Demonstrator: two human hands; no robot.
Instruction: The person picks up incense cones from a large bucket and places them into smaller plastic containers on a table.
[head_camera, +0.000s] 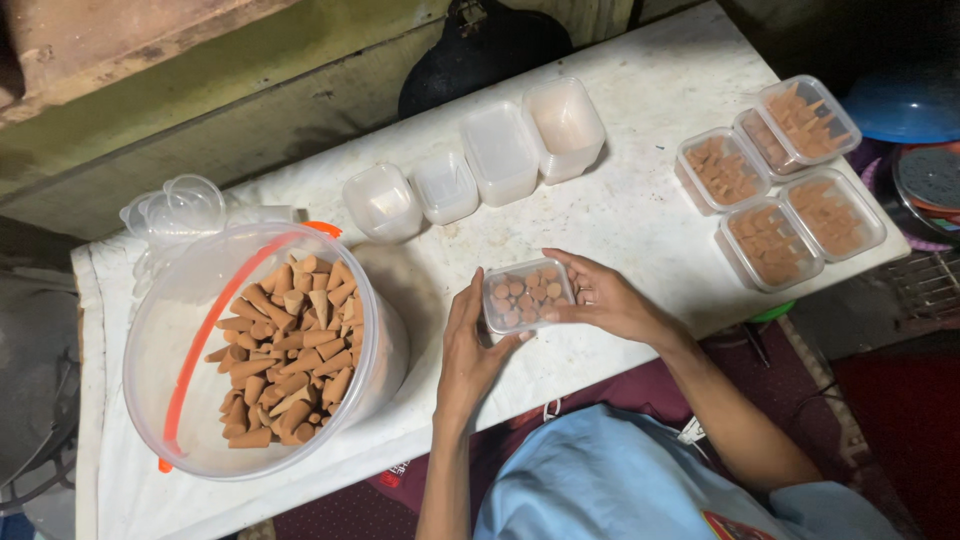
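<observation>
Both hands hold a small clear plastic box filled with brown incense cones, just above a white table. My left hand grips the box's left end. My right hand grips its right end, fingers wrapped over the far edge. To the left stands a large clear plastic bucket with an orange handle, tilted toward me, holding a heap of brown cones.
Several empty clear boxes line the table's far side. Several closed boxes of cones sit at the right end. Stacked clear cups stand behind the bucket. A blue bowl lies beyond the table's right edge.
</observation>
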